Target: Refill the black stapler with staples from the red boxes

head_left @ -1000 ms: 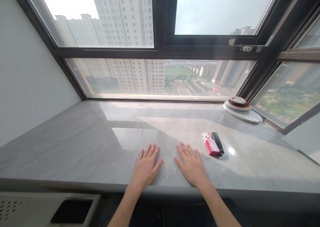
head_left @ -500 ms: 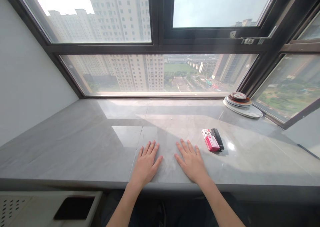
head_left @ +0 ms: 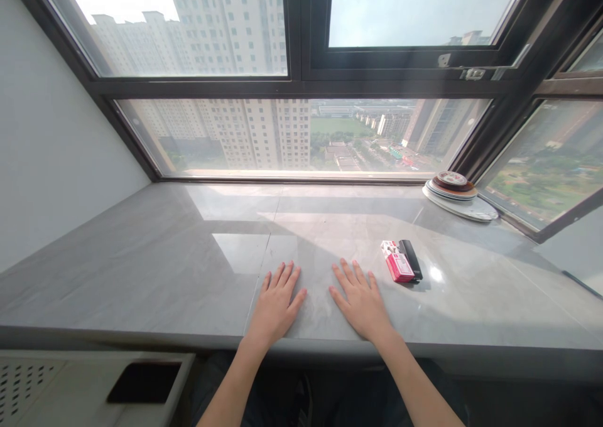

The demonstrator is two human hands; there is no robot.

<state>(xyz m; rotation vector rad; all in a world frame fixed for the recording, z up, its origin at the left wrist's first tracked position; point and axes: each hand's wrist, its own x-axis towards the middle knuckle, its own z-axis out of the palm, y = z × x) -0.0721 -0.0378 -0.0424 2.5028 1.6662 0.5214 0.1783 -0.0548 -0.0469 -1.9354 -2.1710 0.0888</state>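
Note:
My left hand [head_left: 276, 301] lies flat on the grey marbled sill [head_left: 155, 276], palm down with its fingers apart. Flat on the same surface, to its right, rests my right hand [head_left: 362, 302], also spread and holding nothing. Nearest to the right hand, a little beyond it on the right, is a small red and white box [head_left: 397, 262]. A black stapler [head_left: 411, 260] lies against the box's right side; part of it is hidden behind the box.
A stack of plates [head_left: 455, 194] stands in the far right corner by the window frame [head_left: 296, 88]. Below the sill's front edge at the left is a pale perforated cabinet top [head_left: 61, 389] with a dark rectangle [head_left: 144, 382] on it. A dark thin object [head_left: 581, 284] lies at the right edge.
Both hands stay in place on the sill. The view has shifted very slightly; the box and stapler have not moved on the surface.

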